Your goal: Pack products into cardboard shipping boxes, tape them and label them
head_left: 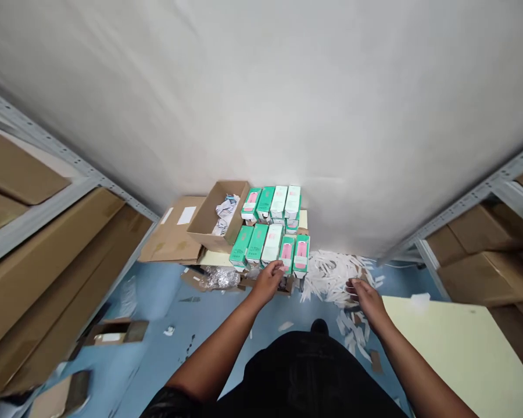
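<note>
Two rows of narrow cartons stand against the wall, some green, some white, several with a pink picture. My left hand (268, 281) reaches to the lower front of a green-and-pink carton (287, 253) in the near row. Its fingers are slightly apart, and whether they touch the carton I cannot tell. Beside it on the right stands another green-and-pink carton (302, 254). A white carton (272, 242) is on the left. My right hand (368, 299) hovers over shredded paper strips (329, 273), its fingers loosely bent with nothing visible between them.
Left of the cartons sits an open cardboard box (213, 239) holding crumpled material, next to flattened cardboard (174, 229). Clear plastic wrap (222, 277) lies below. Shelves of brown boxes line both sides, and a pale yellow tabletop (462, 348) is at the right.
</note>
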Demonstrator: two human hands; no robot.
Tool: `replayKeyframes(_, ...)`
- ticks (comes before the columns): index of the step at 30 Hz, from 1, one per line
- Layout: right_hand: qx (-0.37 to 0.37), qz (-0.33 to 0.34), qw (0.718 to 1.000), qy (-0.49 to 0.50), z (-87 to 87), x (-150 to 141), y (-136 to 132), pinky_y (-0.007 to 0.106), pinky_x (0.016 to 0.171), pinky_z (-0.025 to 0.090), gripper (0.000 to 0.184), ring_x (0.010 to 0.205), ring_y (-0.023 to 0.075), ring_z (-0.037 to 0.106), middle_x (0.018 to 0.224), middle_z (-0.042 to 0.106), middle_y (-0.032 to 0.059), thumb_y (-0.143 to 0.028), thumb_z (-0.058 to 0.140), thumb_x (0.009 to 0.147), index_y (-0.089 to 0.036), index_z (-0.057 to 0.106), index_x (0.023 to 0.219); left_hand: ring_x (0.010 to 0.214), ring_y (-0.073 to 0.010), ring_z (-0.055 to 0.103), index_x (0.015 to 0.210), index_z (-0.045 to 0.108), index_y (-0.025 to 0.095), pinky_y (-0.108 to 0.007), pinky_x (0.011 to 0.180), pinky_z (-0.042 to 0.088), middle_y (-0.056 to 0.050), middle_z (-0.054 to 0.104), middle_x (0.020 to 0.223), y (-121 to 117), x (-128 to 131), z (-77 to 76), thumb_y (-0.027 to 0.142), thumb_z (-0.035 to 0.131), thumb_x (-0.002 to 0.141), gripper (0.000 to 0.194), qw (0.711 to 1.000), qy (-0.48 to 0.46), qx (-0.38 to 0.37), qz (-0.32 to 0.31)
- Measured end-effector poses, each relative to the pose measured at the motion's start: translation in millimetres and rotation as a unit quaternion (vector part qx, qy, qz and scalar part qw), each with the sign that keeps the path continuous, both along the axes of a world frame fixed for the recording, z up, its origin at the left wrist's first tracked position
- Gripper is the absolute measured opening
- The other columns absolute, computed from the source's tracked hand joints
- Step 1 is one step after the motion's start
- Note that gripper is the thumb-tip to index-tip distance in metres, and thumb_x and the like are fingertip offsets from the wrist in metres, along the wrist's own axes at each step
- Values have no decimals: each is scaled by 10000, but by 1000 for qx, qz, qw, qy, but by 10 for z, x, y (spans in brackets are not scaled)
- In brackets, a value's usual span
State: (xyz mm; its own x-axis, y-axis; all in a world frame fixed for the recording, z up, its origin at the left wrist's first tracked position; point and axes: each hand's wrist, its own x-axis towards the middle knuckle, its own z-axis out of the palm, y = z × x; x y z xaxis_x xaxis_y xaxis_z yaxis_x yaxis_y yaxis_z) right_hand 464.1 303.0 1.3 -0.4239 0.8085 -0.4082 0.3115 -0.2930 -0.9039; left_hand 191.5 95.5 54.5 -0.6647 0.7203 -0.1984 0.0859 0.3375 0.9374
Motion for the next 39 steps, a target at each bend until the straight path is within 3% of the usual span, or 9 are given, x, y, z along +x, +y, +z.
replayKeyframes(6, -4, 156, 988, -9, -2, -735, 548, 367, 741, 544, 453, 887, 276, 738, 960, 783, 86, -630, 678, 760, -216, 742, 933, 1186, -296, 655, 1215, 681, 185, -444, 1070, 476, -131, 719, 1254, 224, -131, -100, 443, 641, 868, 434, 990, 74, -61, 103)
replayKeyframes(11, -76, 243, 967, -15, -94, -1469, 405, 319, 658, 501, 344, 786, 229, 699, 909, 762, 53, -540, 709, 736, -237, 727, 898, 1243, -309, 616, 1205, 668, 165, -438, 1099, 435, -164, 696, 1281, 219, -395, -320, 357, 692, 835, 418, 967, 103, -162, 165)
replayKeyframes(16, -136, 277, 950, -46, -260, -2140, 127, 294, 603, 474, 280, 702, 189, 641, 903, 731, 47, -483, 733, 738, -239, 691, 869, 1112, -303, 672, 1155, 675, 161, -402, 1004, 474, -147, 728, 1157, 197, -651, -381, 364, 668, 855, 362, 971, 90, -189, 115)
replayKeyframes(20, -160, 276, 944, -81, -396, -2537, -30, 332, 590, 513, 369, 706, 210, 655, 986, 708, 71, -534, 749, 734, -234, 678, 937, 992, -302, 696, 1028, 702, 185, -383, 908, 500, -122, 741, 1048, 160, -826, -374, 377, 642, 866, 259, 974, 95, -199, 54)
replayKeyframes(23, -183, 263, 943, -96, -498, -2780, -191, 363, 581, 544, 422, 659, 211, 651, 924, 698, 67, -574, 744, 742, -231, 652, 972, 1004, -301, 694, 957, 708, 215, -363, 896, 503, -96, 747, 1032, 116, -976, -397, 377, 715, 797, 228, 980, 95, -172, 37)
replayKeyframes(27, -191, 228, 952, -79, -564, -2979, -406, 346, 611, 567, 414, 696, 206, 679, 878, 716, 47, -548, 746, 763, -234, 630, 1007, 951, -300, 709, 888, 705, 231, -364, 870, 513, -74, 757, 932, 97, -1151, -448, 407, 740, 770, 215, 986, 26, -163, 19)
replayKeyframes(30, -190, 191, 961, -55, -517, -3004, -491, 333, 617, 570, 424, 767, 219, 714, 941, 745, 55, -510, 747, 775, -240, 615, 1073, 983, -300, 718, 1015, 727, 219, -376, 894, 517, -83, 774, 1020, 113, -1209, -483, 371, 746, 760, 297, 991, -30, -131, 11)
replayKeyframes(34, -196, 143, 970, -2, -382, -2878, -530, 352, 634, 589, 452, 829, 244, 746, 1003, 766, 61, -492, 736, 787, -270, 578, 1148, 994, -272, 714, 1211, 702, 191, -373, 907, 527, -82, 768, 1089, 131, -1215, -509, 370, 728, 776, 472, 993, -100, -59, 17)
replayKeyframes(39, -187, 106, 972, 94, -151, -2602, -661, 396, 679, 614, 471, 919, 303, 754, 1026, 776, 73, -529, 778, 753, -273, 600, 1106, 1060, -273, 690, 1122, 695, 165, -395, 950, 523, -126, 740, 1146, 149, -1185, -511, 525, 700, 841, 457, 994, -106, -11, 37)
